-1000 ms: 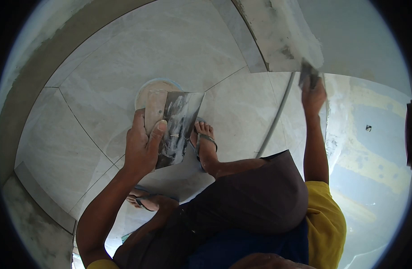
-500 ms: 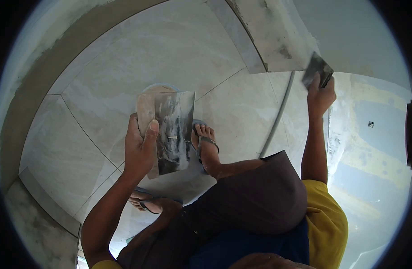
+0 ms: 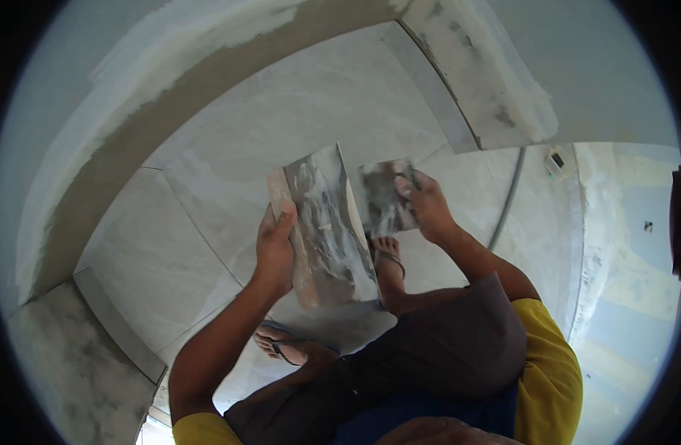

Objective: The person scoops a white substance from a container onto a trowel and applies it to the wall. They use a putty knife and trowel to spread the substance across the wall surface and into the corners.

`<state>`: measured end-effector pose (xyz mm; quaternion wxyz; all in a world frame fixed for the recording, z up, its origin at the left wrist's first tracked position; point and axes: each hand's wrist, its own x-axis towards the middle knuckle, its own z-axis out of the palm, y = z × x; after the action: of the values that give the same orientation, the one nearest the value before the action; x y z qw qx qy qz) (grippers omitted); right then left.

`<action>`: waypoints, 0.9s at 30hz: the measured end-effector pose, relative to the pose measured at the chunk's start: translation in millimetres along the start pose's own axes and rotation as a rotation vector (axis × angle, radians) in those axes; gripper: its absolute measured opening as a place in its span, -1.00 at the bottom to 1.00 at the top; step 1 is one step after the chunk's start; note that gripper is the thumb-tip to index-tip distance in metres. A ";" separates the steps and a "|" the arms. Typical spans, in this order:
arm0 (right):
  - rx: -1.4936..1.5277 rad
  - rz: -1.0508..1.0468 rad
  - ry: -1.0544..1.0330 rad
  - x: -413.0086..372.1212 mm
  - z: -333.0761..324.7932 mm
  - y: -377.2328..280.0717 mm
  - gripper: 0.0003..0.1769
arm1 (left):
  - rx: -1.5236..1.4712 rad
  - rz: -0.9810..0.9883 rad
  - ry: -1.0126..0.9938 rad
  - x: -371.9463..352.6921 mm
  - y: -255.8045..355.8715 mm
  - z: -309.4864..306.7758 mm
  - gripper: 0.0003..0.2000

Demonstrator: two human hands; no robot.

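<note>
My left hand (image 3: pixel 276 248) is closed round the wooden edge of a wide plastering blade (image 3: pixel 326 222), thumb on top. Its steel face is tilted up and smeared with white and grey compound. In my right hand (image 3: pixel 429 204) I grip a smaller putty knife (image 3: pixel 385 196), slightly blurred, with white streaks on its dark blade. The knife is just right of the wide blade, with a narrow gap showing between them. Both tools are above the floor, over my sandalled feet (image 3: pixel 389 259).
Large pale tiles (image 3: pixel 185 252) cover the floor. A grey conduit (image 3: pixel 510 196) lies along it at right, near a small pale box (image 3: pixel 556 162). Patched wall bases (image 3: pixel 474 67) curve round the far side. A blue-grey board wall (image 3: pixel 645 252) with filler marks stands at right.
My right hand has brought the putty knife from the far-right wall corner to beside the wide blade. The view has shifted, and the round pale rim behind the blade no longer shows.
</note>
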<state>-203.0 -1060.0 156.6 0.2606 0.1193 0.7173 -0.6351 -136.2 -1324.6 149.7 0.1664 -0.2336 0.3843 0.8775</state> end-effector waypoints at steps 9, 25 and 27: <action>0.673 0.218 -0.082 1.6 36.8 1.2 -0.59 | 0.960 0.925 0.009 -10.1 -3.1 -14.1 -0.67; 0.737 -0.302 -0.117 116.1 5.8 -91.3 -0.46 | 1.481 0.851 0.097 -45.3 47.3 -54.3 -0.56; 0.718 -0.412 -0.019 169.6 -8.4 -91.0 -0.47 | 1.319 0.487 0.470 -69.8 57.1 -44.6 -0.59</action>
<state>-392.3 -1094.0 145.3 0.0766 0.0507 0.4567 -0.8848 -92.2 -1403.1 194.7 -0.0138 -0.1751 0.8980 0.4034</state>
